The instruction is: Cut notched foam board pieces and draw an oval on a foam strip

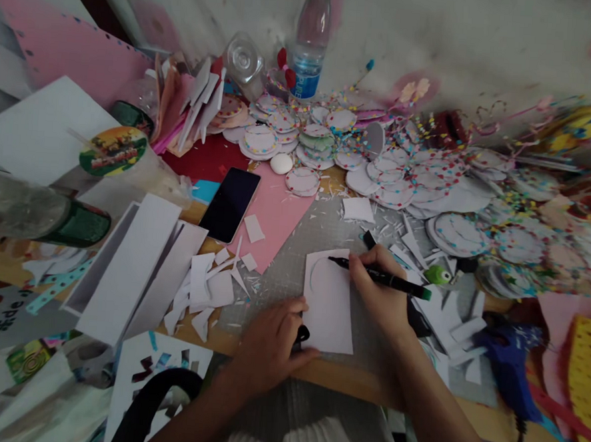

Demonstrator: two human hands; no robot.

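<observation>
A white paper card [330, 323] lies on the grey cutting mat in front of me, with a thin curved line drawn near its top. My right hand [382, 286] grips a black marker pen [396, 280] with a green end, its tip on the card's upper part. My left hand [276, 336] rests at the card's left edge, fingers curled around a small black thing [302, 333] with a rounded end. Most of that thing is hidden, so its kind cannot be made out. Paper offcuts [211, 286] lie left of the card.
A phone [230, 204] lies on pink paper [280, 213]. Stacked decorated paper discs [393, 177] and a water bottle [311, 45] stand behind. White paper boxes [127, 271] are at left. A blue glue gun [512, 361] and a green toy figure [437, 275] are at right.
</observation>
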